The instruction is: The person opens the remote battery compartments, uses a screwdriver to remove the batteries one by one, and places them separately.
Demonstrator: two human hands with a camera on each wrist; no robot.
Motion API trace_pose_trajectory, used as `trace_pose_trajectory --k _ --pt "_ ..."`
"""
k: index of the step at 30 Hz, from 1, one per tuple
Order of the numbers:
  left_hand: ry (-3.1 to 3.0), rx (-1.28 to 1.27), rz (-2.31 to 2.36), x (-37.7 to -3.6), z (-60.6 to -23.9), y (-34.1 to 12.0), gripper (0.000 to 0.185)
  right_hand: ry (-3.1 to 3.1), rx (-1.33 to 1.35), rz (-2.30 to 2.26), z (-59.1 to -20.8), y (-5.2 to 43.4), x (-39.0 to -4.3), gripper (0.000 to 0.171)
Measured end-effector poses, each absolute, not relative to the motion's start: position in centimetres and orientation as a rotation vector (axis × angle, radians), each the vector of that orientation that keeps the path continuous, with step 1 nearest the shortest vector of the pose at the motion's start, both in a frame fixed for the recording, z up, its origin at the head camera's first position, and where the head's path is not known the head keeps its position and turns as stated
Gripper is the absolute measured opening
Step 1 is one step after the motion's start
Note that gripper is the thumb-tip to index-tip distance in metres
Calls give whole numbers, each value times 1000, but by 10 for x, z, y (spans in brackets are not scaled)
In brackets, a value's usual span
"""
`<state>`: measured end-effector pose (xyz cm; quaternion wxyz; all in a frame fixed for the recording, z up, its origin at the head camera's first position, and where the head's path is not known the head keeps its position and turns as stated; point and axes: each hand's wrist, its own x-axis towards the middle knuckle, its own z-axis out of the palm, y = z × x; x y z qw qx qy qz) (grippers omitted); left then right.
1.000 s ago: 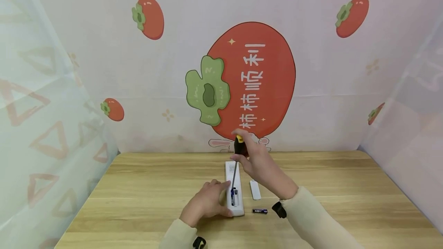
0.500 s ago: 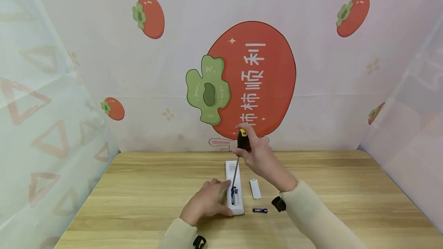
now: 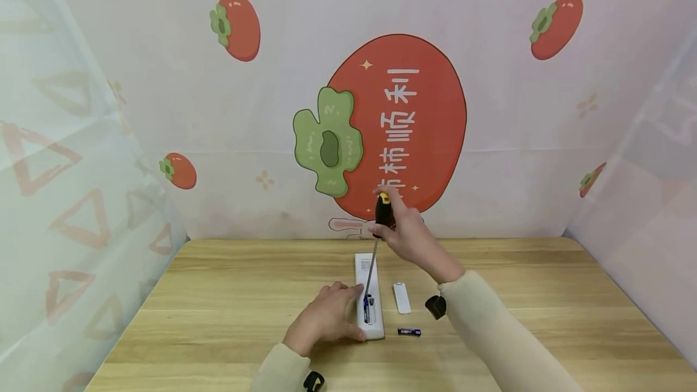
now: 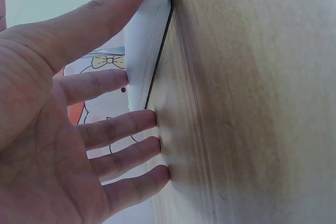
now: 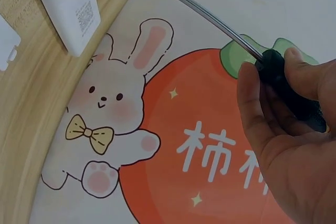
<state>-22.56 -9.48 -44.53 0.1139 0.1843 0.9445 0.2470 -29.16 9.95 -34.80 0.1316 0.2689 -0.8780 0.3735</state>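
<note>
Steadying the white remote (image 3: 369, 304) on the table (image 3: 218, 307) with flat, relaxed fingers, the left grip (image 3: 325, 318) lay just beside it; the right grip (image 3: 405, 236) clenched the screwdriver (image 3: 376, 247), tip down in the remote's battery bay

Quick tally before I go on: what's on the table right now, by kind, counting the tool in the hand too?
Remote control: 1
Battery cover: 1
Loose battery: 1
Battery seated in the remote: 1
Screwdriver: 1
Total: 5
</note>
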Motion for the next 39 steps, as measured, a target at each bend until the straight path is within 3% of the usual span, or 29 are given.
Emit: trace_pose_trajectory --k 18,39 --pt "2775 538 732 -224 -442 -95 90 -2580 668 1263 -353 115 -310 69" --pt "2792 553 743 -221 -442 -95 91 -2553 535 1381 -362 131 -306 70"
